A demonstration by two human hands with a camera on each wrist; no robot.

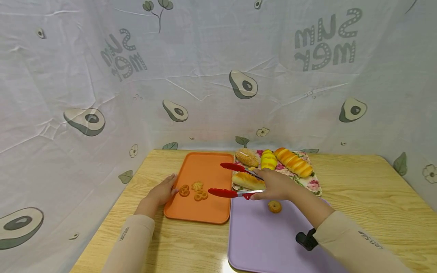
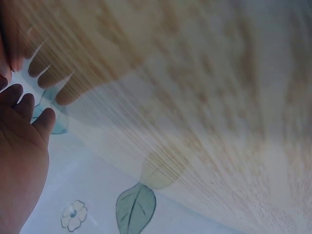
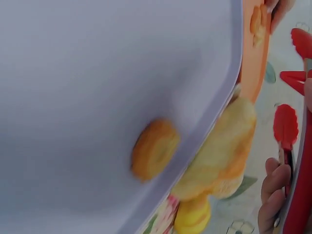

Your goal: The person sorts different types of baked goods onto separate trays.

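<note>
My right hand [image 1: 275,184] grips a pair of tongs [image 1: 223,193] with red scalloped tips and metal arms. The tips stand apart with nothing between them, pointing left over the right side of the orange tray [image 1: 213,212]. At that tray's left edge my left hand [image 1: 163,191] touches the rim, fingers fairly straight. Two pretzel-shaped cookies [image 1: 201,195] and a star-shaped cookie [image 1: 197,185] lie on the orange tray. One round cookie [image 1: 274,206] sits on the purple tray [image 1: 259,242], below my right hand; the right wrist view shows this cookie [image 3: 155,149] close to the rim.
Behind the purple tray is a floral tray [image 1: 314,185] bearing a sesame bun [image 1: 246,157], a yellow bread [image 1: 268,160], a long striped loaf [image 1: 294,162] and a pale loaf [image 1: 247,181] partly behind the tongs. A printed curtain [image 1: 205,57] surrounds the wooden table [image 1: 362,189].
</note>
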